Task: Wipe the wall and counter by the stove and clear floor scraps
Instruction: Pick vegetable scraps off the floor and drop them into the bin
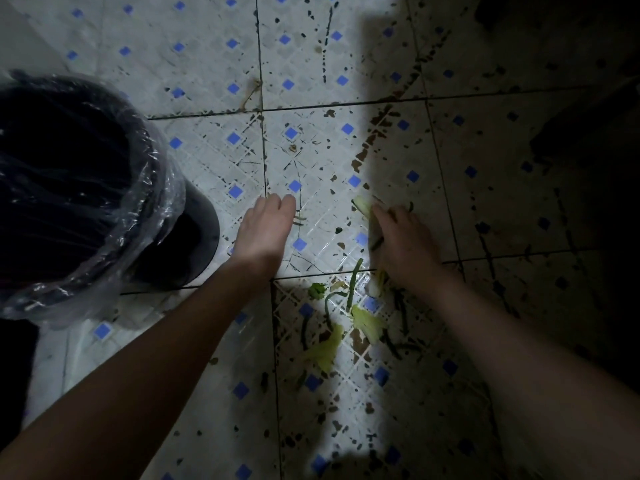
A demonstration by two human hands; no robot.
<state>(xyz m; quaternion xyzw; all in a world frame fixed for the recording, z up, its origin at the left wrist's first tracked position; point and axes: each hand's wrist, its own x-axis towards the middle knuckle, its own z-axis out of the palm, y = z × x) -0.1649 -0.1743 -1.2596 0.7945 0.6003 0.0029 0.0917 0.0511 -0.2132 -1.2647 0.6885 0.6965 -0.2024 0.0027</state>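
Vegetable scraps (346,320) lie scattered on the tiled floor (207,64), most of them heaped just beneath the right wrist, long green stems running roughly toward the person. The right hand (401,244) is down among them, fingers curled around a pale leafy strip (362,206) poking out past its fingertips. The left hand (266,230) rests flat and empty on the tile, fingers loosely spread, a thin stem just beside it. The right hand is clearly nearer the heap. The lined bin (79,195) waits at the left, beyond the left hand.
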